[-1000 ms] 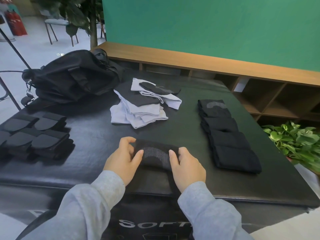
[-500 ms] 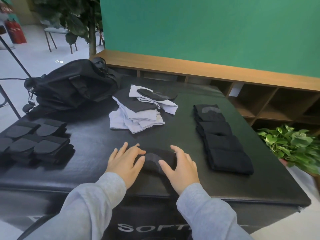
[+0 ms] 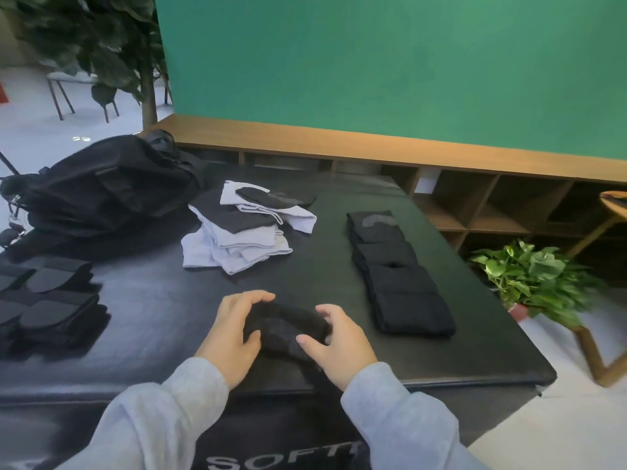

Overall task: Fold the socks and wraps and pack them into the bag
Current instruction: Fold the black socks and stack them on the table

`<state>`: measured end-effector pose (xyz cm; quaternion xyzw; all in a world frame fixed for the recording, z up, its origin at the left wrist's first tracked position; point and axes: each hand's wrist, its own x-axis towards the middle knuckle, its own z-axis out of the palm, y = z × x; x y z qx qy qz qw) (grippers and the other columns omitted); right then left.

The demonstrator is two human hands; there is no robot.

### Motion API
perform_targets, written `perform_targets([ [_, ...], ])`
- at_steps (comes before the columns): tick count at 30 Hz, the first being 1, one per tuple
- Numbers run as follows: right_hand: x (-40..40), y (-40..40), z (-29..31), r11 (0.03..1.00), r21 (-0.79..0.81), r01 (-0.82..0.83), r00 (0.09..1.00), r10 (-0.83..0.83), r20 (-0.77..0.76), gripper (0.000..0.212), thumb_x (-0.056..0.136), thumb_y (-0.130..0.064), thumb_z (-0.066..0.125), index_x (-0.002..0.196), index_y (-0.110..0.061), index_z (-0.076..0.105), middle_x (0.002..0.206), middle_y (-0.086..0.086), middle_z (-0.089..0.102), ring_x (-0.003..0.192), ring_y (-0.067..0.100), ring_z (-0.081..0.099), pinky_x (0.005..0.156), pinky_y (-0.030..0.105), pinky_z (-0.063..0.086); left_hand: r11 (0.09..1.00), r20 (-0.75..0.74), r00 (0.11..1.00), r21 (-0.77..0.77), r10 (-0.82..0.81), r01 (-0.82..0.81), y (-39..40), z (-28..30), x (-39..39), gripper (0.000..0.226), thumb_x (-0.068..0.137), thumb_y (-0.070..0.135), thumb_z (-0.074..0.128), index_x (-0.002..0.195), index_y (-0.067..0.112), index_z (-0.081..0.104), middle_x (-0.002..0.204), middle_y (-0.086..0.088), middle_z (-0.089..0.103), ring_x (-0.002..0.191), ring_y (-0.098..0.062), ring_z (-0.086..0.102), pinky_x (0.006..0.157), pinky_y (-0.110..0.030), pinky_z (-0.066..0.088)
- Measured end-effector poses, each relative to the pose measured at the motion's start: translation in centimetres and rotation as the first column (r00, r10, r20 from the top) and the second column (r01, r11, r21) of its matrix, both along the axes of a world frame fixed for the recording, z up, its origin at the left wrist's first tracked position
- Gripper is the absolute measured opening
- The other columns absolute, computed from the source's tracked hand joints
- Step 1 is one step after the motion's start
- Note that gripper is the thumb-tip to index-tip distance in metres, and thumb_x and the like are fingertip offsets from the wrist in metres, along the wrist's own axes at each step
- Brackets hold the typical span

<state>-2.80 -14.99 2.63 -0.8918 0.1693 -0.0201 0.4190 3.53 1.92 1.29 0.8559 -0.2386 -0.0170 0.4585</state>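
A: You are in a room with a big green wall, and a black padded bench sits in front of you.

B: What are your hands doing?

A: Your left hand and your right hand both hold one black sock. The fingers of each hand curl round an end of it. The sock lies between your hands, near the front edge of the bench. Its long side runs from one hand to the other.

B: Where do the done socks go?

A: A row of folded black socks lies just past your right hand, and it runs away from you. Your right hand is the nearer one to that row. I think the sock in your hands could go at the near end of it.

B: What else is there?

A: A heap of white and black socks waits beyond both hands, in the middle. Some folded dark wraps lie well off from your left hand. The black bag is far beyond your left hand, at the back corner. I cannot tell if the bag is open.

B: So is the job almost done?

A: No, I think not. The heap is not folded yet, and I see nothing going into the bag.
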Motion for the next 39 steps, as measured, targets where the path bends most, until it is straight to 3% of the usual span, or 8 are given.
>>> perform_targets([
  [6,-0.6,-0.8,1.9,0.985,-0.145,-0.093,0.986,0.071,-0.149,0.021,0.083,-0.038,0.065,0.092,-0.025,0.051,0.102,-0.005,0.059,0.094,0.013,0.056,0.081,0.022,0.044,0.996,-0.148,0.985,-0.014,-0.086,0.085,-0.2,0.4,0.9,0.072,0.083,0.003,0.063,0.112,0.062,0.036,0.120,0.011,0.053,0.111,-0.013,0.055,0.102,-0.038,0.043],
  [16,3.5,-3.6,5.4,0.999,0.027,0.032,0.999,-0.033,0.031,0.028,0.089,-0.029,0.060,0.102,-0.021,0.037,0.091,-0.007,0.051,0.078,0.010,0.052,0.066,0.021,0.041,0.952,-0.258,0.963,-0.306,-0.072,-0.011,-2.5,2.8,4.8,0.038,0.085,0.006,0.060,0.083,0.041,0.046,0.090,-0.008,0.059,0.085,-0.027,0.057,0.090,-0.052,0.045],
  [19,4.9,-5.1,5.3,0.990,0.098,0.105,0.990,-0.114,0.087,0.034,0.088,-0.028,0.062,0.104,-0.020,0.033,0.100,-0.001,0.054,0.086,0.013,0.055,0.077,0.025,0.047,0.916,-0.265,0.964,-0.394,-0.034,-0.076,-4.7,2.7,6.5,0.035,0.086,0.000,0.058,0.078,0.032,0.046,0.084,-0.010,0.055,0.086,-0.028,0.055,0.086,-0.043,0.045],
  [24,6.2,-8.0,5.3,0.970,0.146,0.194,0.957,-0.220,0.190,0.030,0.090,-0.023,0.060,0.095,-0.021,0.031,0.088,-0.005,0.050,0.069,0.007,0.047,0.061,0.013,0.042,0.851,-0.298,0.955,-0.496,0.019,-0.171,-9.1,2.3,7.8,0.026,0.087,-0.006,0.054,0.073,0.010,0.040,0.063,0.000,0.047,0.064,-0.013,0.042,0.058,-0.018,0.037],
  [27,7.1,-10.3,5.8,0.967,0.075,0.242,0.946,-0.253,0.205,0.022,0.092,-0.025,0.057,0.090,-0.022,0.034,0.085,-0.001,0.052,0.067,0.009,0.044,0.060,0.017,0.043,0.873,-0.289,0.957,-0.464,0.009,-0.148,-11.4,2.2,8.7,0.027,0.086,-0.008,0.055,0.069,0.013,0.055,0.061,0.012,0.058,0.062,-0.001,0.052,0.064,-0.009,0.041],
  [31,9.0,-13.4,6.3,0.961,0.023,0.275,0.928,-0.272,0.256,0.020,0.091,-0.021,0.057,0.077,-0.021,0.043,0.075,0.005,0.055,0.063,0.018,0.045,0.055,0.016,0.039,0.895,-0.303,0.952,-0.435,-0.048,-0.093,-14.9,3.4,10.1,0.035,0.086,-0.012,0.050,0.084,0.019,0.064,0.086,0.007,0.066,0.076,0.006,0.060,0.073,-0.007,0.045],
  [35,12.0,-17.4,6.0,0.947,0.050,0.317,0.900,-0.317,0.299,0.025,0.088,-0.011,0.058,0.070,-0.027,0.052,0.076,-0.003,0.060,0.076,0.023,0.057,0.071,0.029,0.048,0.921,-0.348,0.934,-0.385,-0.086,-0.059,-18.7,4.3,12.6,0.043,0.084,-0.010,0.049,0.093,0.030,0.065,0.065,0.018,0.054,0.068,0.001,0.053,0.072,-0.010,0.041],
  [39,15.8,-21.4,5.3,0.942,0.035,0.332,0.905,-0.329,0.269,0.025,0.089,-0.011,0.056,0.081,-0.034,0.059,0.091,-0.009,0.063,0.091,0.016,0.061,0.085,0.032,0.050,0.968,-0.302,0.950,-0.251,-0.078,0.000,-22.6,4.6,16.2,0.042,0.086,-0.002,0.049,0.118,0.022,0.062,0.066,0.001,0.047,0.063,-0.008,0.047,0.064,-0.015,0.039],
])
